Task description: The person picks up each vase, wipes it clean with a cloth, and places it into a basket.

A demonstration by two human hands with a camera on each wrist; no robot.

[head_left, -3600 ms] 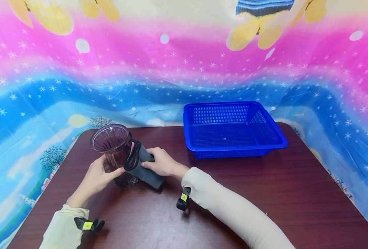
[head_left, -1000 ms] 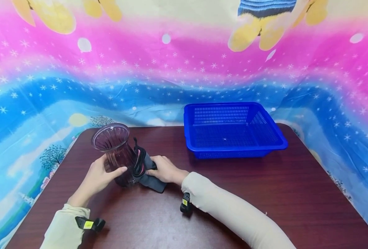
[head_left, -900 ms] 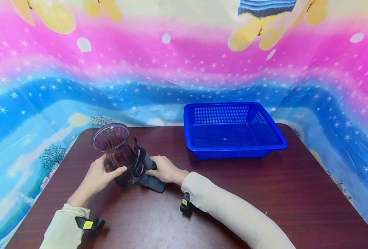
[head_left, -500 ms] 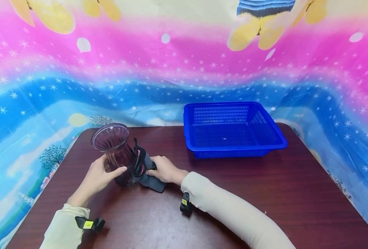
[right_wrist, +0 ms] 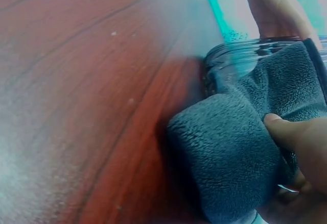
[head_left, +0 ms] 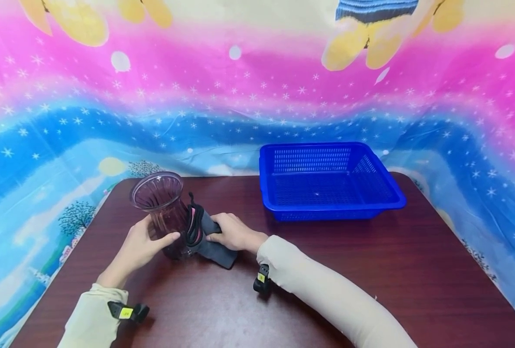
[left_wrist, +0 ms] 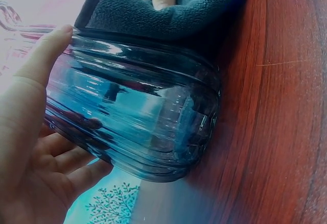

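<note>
The fingers and thumb of the left hand [head_left: 141, 243], left of centre in the head view, grasp the purple glass vase [head_left: 169, 218] from its outer side, the thumb laid across the front of the body. The fingers of the right hand [head_left: 232, 232], near the middle of the frame, grip a bunched grey cloth [head_left: 215, 252] whose folds lie against the vase's right side. The vase appears to stand with its base on the table [head_left: 414, 270], in the left half of the frame, its flared rim uppermost. A blue basket [head_left: 333, 209] sits right of centre, well apart from both hands.

The step in hand looks like wiping the outside of the glass. To do it well, the left hand should brace the body firmly without squeezing, since smooth glass could slip or tip under a sideways push. The right hand would do best with a flat, full fold along the ribs, pressing lightly into the grooves, while the vase is turned little by little to bring up the side beneath the left fingers.
</note>
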